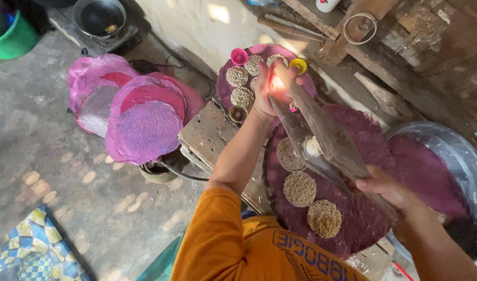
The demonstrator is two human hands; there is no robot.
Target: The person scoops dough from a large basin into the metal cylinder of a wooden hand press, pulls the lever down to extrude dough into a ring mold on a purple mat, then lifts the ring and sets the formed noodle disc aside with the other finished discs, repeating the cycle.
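A bare concrete floor [66, 171], dappled with sun spots, fills nine o'clock. At twelve, a pale plastered wall [196, 26] catches sunlight. Rough wooden planks [405, 47] crowd one to two o'clock. A green bucket [12, 39] sits at eleven, and a patchwork cloth [30, 255] at seven.

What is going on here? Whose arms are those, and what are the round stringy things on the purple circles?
The camera sits on a person's head and looks down, so the arms are that person's own. The left hand grips one end of a long wooden press, and the right hand grips the other end. Under it lies a round purple tray with three pale noodle nests on it. A farther tray holds more nests. On the left, pink trays are stacked.
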